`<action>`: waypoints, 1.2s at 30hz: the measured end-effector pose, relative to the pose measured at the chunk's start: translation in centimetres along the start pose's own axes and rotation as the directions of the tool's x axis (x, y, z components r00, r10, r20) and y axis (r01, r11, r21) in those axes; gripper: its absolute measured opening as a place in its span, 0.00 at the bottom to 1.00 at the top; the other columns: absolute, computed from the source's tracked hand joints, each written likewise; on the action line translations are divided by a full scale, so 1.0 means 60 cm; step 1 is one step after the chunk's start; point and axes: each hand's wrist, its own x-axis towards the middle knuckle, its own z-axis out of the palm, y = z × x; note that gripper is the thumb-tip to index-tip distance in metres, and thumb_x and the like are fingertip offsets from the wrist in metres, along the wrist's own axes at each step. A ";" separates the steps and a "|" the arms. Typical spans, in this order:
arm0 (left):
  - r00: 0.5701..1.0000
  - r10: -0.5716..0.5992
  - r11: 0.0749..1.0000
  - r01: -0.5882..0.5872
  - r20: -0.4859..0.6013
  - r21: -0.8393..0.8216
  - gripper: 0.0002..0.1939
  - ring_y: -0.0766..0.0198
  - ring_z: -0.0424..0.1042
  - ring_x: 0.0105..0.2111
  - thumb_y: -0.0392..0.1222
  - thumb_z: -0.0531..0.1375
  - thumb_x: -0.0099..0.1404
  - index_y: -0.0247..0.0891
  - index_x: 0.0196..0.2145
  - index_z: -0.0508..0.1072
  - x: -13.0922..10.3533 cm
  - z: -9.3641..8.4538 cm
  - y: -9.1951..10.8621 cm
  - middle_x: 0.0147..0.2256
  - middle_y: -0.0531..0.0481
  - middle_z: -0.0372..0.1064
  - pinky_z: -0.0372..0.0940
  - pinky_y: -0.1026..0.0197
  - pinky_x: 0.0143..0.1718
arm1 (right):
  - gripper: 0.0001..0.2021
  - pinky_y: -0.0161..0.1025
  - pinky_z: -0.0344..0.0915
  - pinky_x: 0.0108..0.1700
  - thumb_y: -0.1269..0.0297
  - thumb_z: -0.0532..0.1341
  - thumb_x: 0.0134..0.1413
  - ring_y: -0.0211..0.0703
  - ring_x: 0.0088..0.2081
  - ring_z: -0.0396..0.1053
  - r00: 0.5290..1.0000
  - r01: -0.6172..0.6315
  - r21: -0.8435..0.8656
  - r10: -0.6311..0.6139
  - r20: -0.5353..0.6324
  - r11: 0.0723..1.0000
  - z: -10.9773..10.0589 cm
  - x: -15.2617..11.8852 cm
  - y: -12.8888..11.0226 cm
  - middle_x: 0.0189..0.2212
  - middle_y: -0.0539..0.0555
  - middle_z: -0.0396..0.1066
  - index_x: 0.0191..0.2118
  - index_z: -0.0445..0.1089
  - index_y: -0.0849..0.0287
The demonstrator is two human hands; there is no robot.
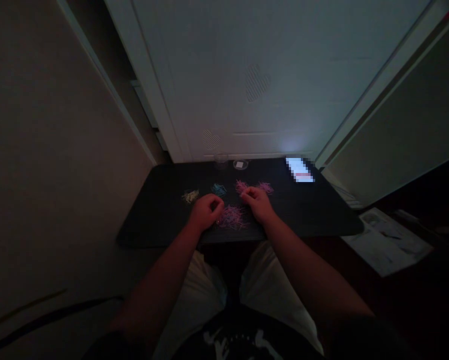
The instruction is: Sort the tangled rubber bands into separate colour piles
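Note:
A loose pile of thin little strips in mixed pink, purple and blue (232,218) lies near the front of the dark table (307,215). My left hand (206,210) is at the pile's left side, with thumb and fingers pinched together. Over the right side, my right hand (258,201) is also pinched, its fingertips at the near edge of a small pink pile (241,186). What either pinch holds is too small and dim to make out. Farther back are a pale yellow pile (190,196), a blue pile (218,189) and a pinkish-purple pile (265,187).
A clear round container (221,159) and a round clear lid with a white label (240,164) stand at the table's back edge. A lit phone (299,169) lies at the back right. Behind rises a white panel (216,75). The room is dim.

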 end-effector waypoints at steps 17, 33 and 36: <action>0.992 0.107 0.994 -0.108 0.074 0.010 0.14 0.68 0.66 0.28 0.42 0.60 0.59 0.38 0.43 0.72 -0.001 0.002 0.006 0.34 0.50 0.69 0.63 0.63 0.33 | 0.09 0.35 0.58 0.29 0.59 0.62 0.44 0.36 0.25 0.63 0.973 0.142 -0.336 -0.068 0.221 0.931 0.016 -0.014 -0.009 0.22 0.50 0.69 0.26 0.70 0.60; 0.990 0.129 0.992 -0.130 0.062 0.008 0.09 0.68 0.66 0.27 0.39 0.59 0.58 0.37 0.37 0.74 -0.003 0.001 0.005 0.28 0.52 0.68 0.61 0.64 0.31 | 0.08 0.34 0.57 0.26 0.60 0.61 0.46 0.35 0.23 0.61 0.964 0.174 -0.388 -0.076 0.255 0.905 0.015 -0.017 -0.005 0.21 0.49 0.68 0.27 0.70 0.60; 0.989 0.131 0.991 -0.132 0.063 0.005 0.09 0.68 0.66 0.27 0.39 0.59 0.58 0.37 0.37 0.74 -0.004 0.001 0.005 0.28 0.52 0.68 0.61 0.64 0.31 | 0.07 0.34 0.58 0.27 0.61 0.61 0.46 0.35 0.23 0.61 0.967 0.178 -0.393 -0.086 0.241 0.902 0.016 -0.018 -0.008 0.21 0.50 0.68 0.27 0.70 0.61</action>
